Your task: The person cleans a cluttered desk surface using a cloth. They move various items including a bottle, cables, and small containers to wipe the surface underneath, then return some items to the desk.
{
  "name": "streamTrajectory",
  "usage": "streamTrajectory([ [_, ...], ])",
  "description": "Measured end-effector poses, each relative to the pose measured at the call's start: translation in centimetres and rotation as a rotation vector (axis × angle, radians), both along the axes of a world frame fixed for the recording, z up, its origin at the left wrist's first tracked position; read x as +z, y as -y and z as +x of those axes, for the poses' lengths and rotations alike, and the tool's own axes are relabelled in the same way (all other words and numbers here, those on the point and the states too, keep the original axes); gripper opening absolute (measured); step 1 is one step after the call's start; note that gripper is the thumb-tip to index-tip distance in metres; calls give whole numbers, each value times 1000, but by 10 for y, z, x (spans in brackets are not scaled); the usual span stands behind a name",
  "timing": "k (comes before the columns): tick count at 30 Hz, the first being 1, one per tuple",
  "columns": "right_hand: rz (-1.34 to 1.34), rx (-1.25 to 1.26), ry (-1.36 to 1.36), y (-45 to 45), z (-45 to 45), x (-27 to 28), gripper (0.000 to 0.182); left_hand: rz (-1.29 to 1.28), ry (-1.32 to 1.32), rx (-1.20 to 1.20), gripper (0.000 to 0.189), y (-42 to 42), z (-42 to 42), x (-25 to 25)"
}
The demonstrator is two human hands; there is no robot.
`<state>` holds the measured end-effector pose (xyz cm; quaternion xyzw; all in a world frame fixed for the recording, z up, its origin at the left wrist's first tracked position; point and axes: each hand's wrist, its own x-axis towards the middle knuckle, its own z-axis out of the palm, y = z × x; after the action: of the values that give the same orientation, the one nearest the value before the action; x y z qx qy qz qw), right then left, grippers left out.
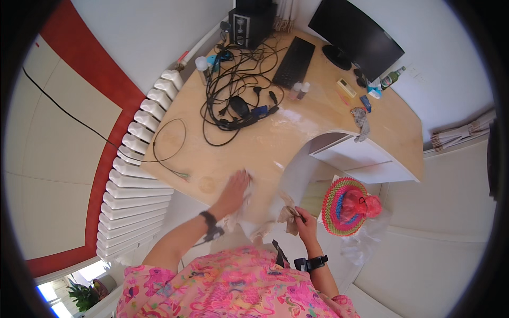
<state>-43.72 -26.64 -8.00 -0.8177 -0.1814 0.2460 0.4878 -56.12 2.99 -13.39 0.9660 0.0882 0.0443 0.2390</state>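
Observation:
My left hand (235,187) lies low over the front part of a light wood desk (222,159), blurred, fingers pressed down on a pale wipe (247,194) that is mostly hidden beneath it. Beyond the desk's front edge, my right hand (307,226) grips a crumpled brownish cloth or paper (289,216). This crumpled piece hangs in the air, its loose ends spreading to the left of the fingers. To the left of my left hand is a thin audio cable (185,137) with green-tipped plugs. A round stain (207,185) marks the desk surface close by.
Tangled black cables (234,95) cover the back left, near a speaker (252,30). A keyboard (295,61), monitor (356,35), green bottle (391,78) and patterned cloth (361,123) sit farther back. A white radiator (135,179) borders the left; a colourful woven basket (332,206) stands at right.

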Motion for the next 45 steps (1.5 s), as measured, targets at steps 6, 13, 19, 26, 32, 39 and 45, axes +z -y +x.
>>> streamTrajectory([
  [6,-26,-148,-25,74,8,14,31,152,73,171,69,-41,149,-13],
  [13,-66,-267,-135,158,-2,-5,30,33,100,-1,67,17,175,-10],
  [19,-117,-212,-105,180,10,-36,30,8,18,-117,62,69,31,25],
  [26,56,-192,-131,153,26,-44,32,50,-90,-86,65,55,-1,30],
  [32,28,-272,-213,172,16,-50,31,152,51,0,59,21,182,3],
  [39,-62,-368,-181,198,-4,-31,31,124,46,119,62,18,281,-9],
  [45,-122,-325,-139,202,-9,-61,31,41,31,-69,68,51,171,7],
])
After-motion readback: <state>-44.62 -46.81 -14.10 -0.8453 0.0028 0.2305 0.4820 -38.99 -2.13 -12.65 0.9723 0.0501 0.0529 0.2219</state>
